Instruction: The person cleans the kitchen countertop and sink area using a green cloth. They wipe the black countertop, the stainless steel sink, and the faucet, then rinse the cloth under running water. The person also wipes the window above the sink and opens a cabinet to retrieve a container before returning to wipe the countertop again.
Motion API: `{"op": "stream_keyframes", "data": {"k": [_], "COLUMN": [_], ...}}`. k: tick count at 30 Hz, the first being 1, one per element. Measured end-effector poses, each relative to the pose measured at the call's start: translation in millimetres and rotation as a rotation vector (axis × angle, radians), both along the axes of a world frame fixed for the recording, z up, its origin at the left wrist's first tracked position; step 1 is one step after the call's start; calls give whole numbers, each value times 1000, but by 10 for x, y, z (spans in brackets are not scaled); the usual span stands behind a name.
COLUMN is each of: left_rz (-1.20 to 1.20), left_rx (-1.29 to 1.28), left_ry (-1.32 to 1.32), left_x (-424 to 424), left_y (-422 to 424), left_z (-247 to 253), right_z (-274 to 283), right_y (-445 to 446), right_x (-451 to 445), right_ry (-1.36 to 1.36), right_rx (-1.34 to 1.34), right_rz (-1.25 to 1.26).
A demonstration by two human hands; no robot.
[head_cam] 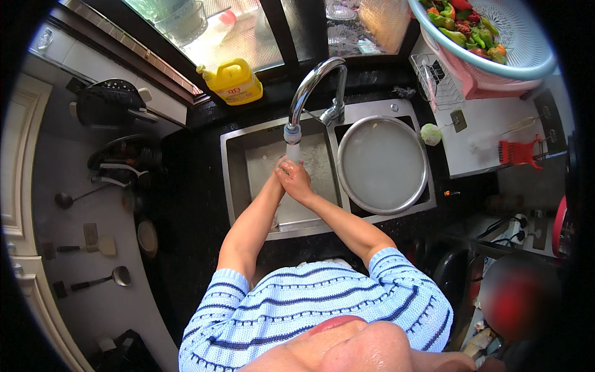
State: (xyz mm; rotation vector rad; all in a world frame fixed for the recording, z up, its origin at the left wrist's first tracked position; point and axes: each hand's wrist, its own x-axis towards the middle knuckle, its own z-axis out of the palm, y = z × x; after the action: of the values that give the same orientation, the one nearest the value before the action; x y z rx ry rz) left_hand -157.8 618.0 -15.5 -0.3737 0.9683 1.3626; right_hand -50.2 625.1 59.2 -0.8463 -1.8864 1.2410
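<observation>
Water runs from a chrome gooseneck faucet [309, 86] over both hands, which are together above the left basin of a steel double sink [228, 181]. My right hand [296, 179] lies against my left hand [280, 168], overlapping it, so the left one is partly hidden. Something small and green shows between the fingers; whether it is held, and by which hand, cannot be told. To the right of my hands, a large round metal pan [382, 165] with cloudy liquid sits over the right basin.
A yellow plastic jug [237, 83] stands behind the sink at the left. At the upper right, a blue plastic basket [534, 60] holds peppers [469, 32]. A green-white scrubber ball [431, 134] and a red brush [518, 151] are by the right wall. Pans and ladles hang at left.
</observation>
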Motion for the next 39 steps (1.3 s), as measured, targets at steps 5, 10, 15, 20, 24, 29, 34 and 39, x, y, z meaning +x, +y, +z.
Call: {"op": "stream_keyframes", "data": {"k": [5, 10, 15, 20, 24, 29, 34, 39], "left_rz": [-75, 84, 102, -78, -12, 244, 83, -217], "left_rx": [44, -100, -135, -459, -43, 69, 77, 62], "left_ry": [215, 249, 599, 349, -107, -269, 164, 597], "left_x": [23, 140, -216, -62, -25, 176, 82, 51], "left_y": [-50, -93, -586, -728, -589, -288, -64, 178], "left_z": [-378, 133, 301, 333, -102, 135, 158, 322], "right_z": [-162, -655, -960, -790, -242, -39, -216, 113], "right_y": [161, 400, 691, 621, 347, 275, 939, 1442], "right_x": [-55, -92, -80, -186, -89, 284, 499, 259], "right_ry": [-318, 75, 50, -37, -221, -231, -57, -8], "right_rx": [3, 130, -474, -332, 91, 136, -296, -412], "right_rz": [9, -406, 43, 269, 456, 585, 509, 378]}}
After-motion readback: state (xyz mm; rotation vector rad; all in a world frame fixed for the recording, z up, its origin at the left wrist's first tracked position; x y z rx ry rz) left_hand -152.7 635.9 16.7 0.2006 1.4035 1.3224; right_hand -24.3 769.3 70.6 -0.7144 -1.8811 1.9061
